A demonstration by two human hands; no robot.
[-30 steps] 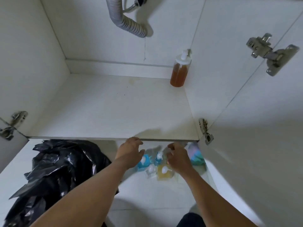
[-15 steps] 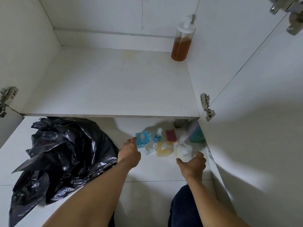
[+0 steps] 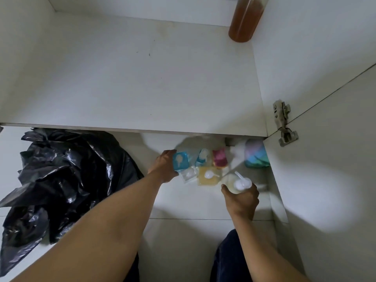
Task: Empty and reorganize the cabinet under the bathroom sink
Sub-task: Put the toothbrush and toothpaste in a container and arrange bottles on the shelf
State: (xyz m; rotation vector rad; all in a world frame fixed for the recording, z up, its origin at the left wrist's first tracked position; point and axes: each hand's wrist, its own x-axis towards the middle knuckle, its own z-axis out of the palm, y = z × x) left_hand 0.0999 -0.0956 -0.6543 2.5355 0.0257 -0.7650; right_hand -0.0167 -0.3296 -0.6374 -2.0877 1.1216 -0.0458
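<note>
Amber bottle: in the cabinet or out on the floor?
Inside. The amber bottle stands upright on the cabinet base, in its back right corner; its top is cut off by the frame.

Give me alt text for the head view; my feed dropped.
The left hand holds a blue bottle and the right hand grips a pale pump bottle, among other small bottles on the floor before the open cabinet. A black bag lies to the left; one amber bottle stands in the cabinet's back right corner.

Blk trash bag (image 3: 67, 174) (crumpled) on tile floor (image 3: 193, 202), left.
</note>
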